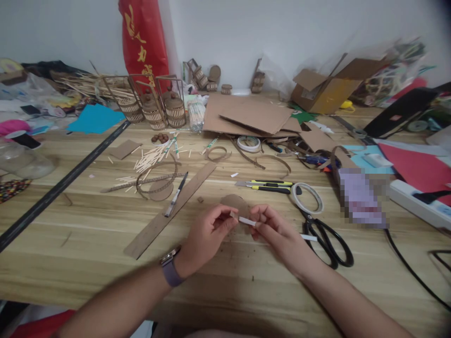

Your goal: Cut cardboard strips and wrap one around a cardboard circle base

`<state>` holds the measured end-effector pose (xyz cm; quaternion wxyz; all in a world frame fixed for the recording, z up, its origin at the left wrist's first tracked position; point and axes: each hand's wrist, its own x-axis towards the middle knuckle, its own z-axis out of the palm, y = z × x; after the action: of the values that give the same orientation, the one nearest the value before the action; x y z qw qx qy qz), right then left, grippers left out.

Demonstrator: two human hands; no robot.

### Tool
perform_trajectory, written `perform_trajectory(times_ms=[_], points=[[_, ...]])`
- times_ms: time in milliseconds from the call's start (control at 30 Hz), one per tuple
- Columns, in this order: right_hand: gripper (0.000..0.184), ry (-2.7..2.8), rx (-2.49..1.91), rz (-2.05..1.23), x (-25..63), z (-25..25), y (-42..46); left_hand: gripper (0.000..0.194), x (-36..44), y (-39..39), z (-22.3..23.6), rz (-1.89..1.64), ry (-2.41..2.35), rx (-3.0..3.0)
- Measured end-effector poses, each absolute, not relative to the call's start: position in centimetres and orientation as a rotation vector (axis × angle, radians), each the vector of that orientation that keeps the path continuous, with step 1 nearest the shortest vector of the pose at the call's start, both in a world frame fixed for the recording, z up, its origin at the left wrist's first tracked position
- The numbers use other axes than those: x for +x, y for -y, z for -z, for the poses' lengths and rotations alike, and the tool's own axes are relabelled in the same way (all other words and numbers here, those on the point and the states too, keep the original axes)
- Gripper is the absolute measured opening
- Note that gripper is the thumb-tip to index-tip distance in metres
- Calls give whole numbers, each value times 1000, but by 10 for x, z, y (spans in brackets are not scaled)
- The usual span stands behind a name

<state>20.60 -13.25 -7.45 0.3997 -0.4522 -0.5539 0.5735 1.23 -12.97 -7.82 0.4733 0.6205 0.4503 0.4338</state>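
Note:
My left hand (211, 232), with a watch on its wrist, pinches a small brown cardboard piece (233, 214) between thumb and fingertips. Against that piece lies one end of a short white strip (247, 221), perhaps tape. The strip's other end is gripped by my right hand (273, 230). Just behind both hands, a round cardboard disc (235, 201) rests on the table, partly covered by my fingers. Black-handled scissors (329, 244) lie right of my right wrist, with another white strip (308, 238) across them. A roll of white tape (321, 206) touches the scissors.
Two yellow-black utility knives (271, 183) lie beyond my hands. On the left, a pen (177, 194) rests on a long cardboard strip (150, 237). Scattered sticks (153, 157), small lidded baskets (175, 111) and stacked cardboard sheets (246, 112) stand farther back. A power strip (419, 204) sits right.

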Motion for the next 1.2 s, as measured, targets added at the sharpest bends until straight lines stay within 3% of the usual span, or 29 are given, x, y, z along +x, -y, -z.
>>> perform_trajectory(times_ms=[100,267,467,633,800,933,1100,1200], points=[[25,1619,-1251,-1327,210,71,132,23,10,125,77,-1114,-1095,1402],[15,1830,-1309,-1283,216,63,132,30,4,112,71,-1220,-1107,1245],[20,1496,-1025,-1387,222,60,129,34,-2,101,75,-1269,-996,890],[41,1152,-956,-1403,227,55,124,21,-6,96,76,-1280,-999,719],[29,1129,-1040,-1273,233,51,115,16,-9,92,72,-1329,-1014,655],[13,1309,-1322,-1085,240,60,107,12,-12,89,68,-1378,-1028,605],[19,1883,-1506,-692,246,64,107,15,-18,86,65,-1442,-1016,639],[21,2185,-1387,-681,251,60,108,15,-22,83,64,-1497,-1026,644]])
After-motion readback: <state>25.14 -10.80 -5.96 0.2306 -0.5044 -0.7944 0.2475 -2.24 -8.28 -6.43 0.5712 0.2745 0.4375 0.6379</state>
